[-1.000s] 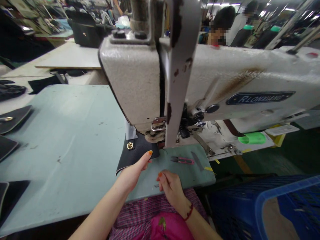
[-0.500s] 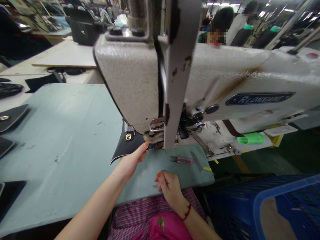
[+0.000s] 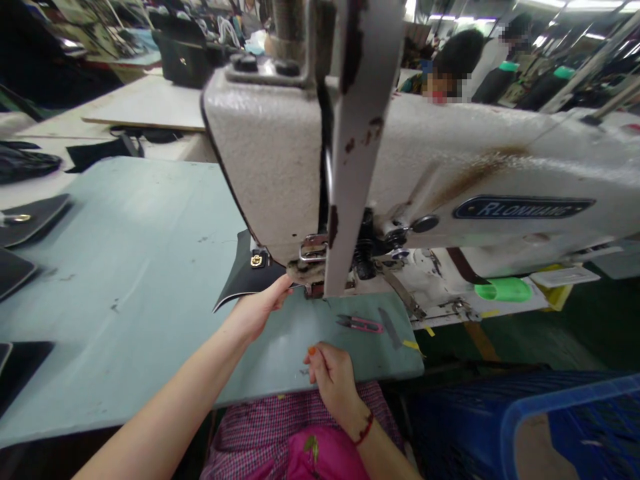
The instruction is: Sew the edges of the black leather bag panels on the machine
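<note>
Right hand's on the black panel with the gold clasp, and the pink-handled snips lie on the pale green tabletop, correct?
Wrong hand: the head view shows the left hand on the black panel. The snips do lie on the tabletop.

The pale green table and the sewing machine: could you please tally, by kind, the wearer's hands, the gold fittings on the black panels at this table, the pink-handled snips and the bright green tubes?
Hands: 2 (left hand, right hand)
Gold fittings: 2
Pink-handled snips: 1
Bright green tube: 1
Total: 6
</note>
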Available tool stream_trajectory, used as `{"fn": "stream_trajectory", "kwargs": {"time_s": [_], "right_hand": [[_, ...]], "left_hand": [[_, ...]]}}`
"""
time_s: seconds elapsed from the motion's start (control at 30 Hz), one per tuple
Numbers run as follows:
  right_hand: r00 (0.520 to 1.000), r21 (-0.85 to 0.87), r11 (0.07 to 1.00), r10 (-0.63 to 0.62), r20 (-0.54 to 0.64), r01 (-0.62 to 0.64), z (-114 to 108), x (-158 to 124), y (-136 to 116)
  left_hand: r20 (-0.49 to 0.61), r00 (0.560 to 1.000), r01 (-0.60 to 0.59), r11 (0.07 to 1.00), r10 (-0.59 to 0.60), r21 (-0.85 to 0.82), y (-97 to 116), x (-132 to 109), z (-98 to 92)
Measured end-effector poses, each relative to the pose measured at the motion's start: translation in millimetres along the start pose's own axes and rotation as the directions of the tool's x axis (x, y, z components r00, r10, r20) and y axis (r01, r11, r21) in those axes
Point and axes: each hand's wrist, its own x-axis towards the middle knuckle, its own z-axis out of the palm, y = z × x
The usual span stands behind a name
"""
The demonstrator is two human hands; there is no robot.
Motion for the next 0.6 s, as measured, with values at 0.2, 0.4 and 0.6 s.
{"fn": "stream_trajectory", "kwargs": {"time_s": [0.2,0.4,0.6], "right_hand": [[1.0,0.002,1.0,0.013,0.02,-0.013,0,0,3],[0.999,0.002,1.0,-0.025,0.029,0.025,-1,0,6],[0.998,-0.019,0.998,-0.067,0.022,0.067,-1,0,8]], "left_hand": [[-0.09,0.996,-0.004,1.0,0.003,-0.016,-4,-1,3.7],[-0.319,0.948,-0.018,1.0,0.015,-0.005,-18,-14,21.4],[-0.473,0.876,-0.126,0.991,0.09,-0.045,-40,-33,63.8]]}}
